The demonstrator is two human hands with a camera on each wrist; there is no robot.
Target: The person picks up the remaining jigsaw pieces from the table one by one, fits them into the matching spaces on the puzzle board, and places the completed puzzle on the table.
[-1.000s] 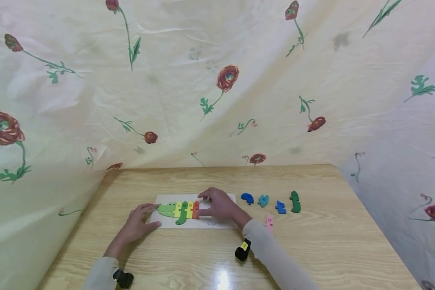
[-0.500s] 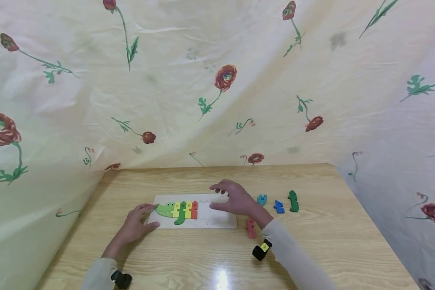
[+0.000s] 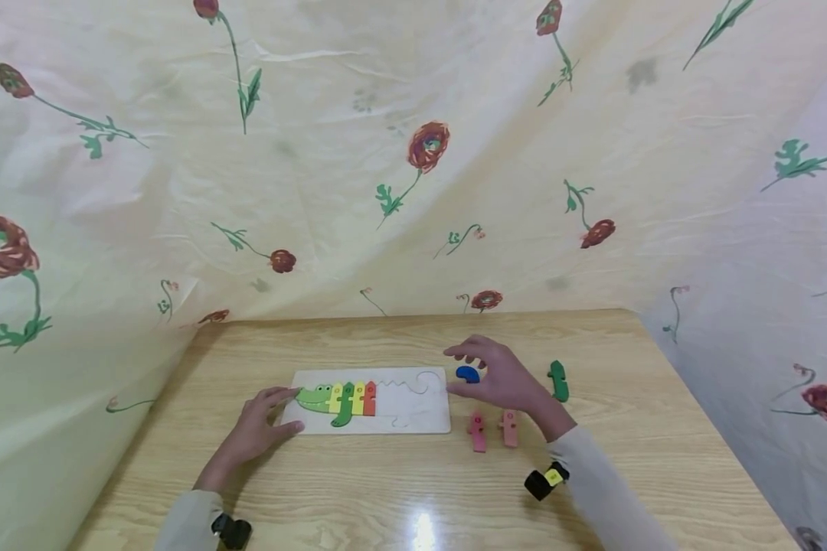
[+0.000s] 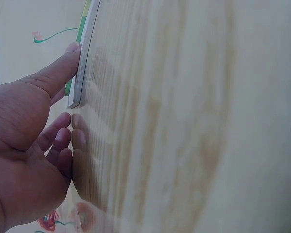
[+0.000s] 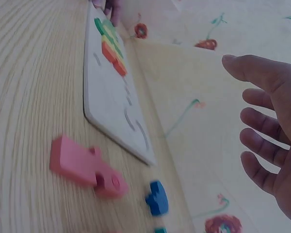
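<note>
My left hand (image 3: 258,421) rests at the left end of a white puzzle board (image 3: 413,409), thumb and index finger touching it. A crocodile head (image 3: 315,399) and several yellow, green and red body pieces (image 3: 348,402) lie joined on the board; its right part shows only a printed outline. My right hand (image 3: 499,375) is spread above the table, right of the board, holding nothing. Just by its fingers lies a dark blue piece (image 3: 467,374). In the right wrist view, the fingers are apart and loosely bent above a pink piece (image 5: 85,167) and the blue piece (image 5: 157,198).
Two pink-red pieces, the left one (image 3: 478,433) and the right one (image 3: 509,428), lie right of the board. A dark green piece (image 3: 558,381) is farther right. The other blue pieces are hidden behind my right hand. Flowered cloth (image 3: 358,191) surrounds the wooden table (image 3: 358,490).
My right hand has left the red piece on the board and moved right, toward the loose pieces. The two pink-red pieces have come into full view. My left hand stays put.
</note>
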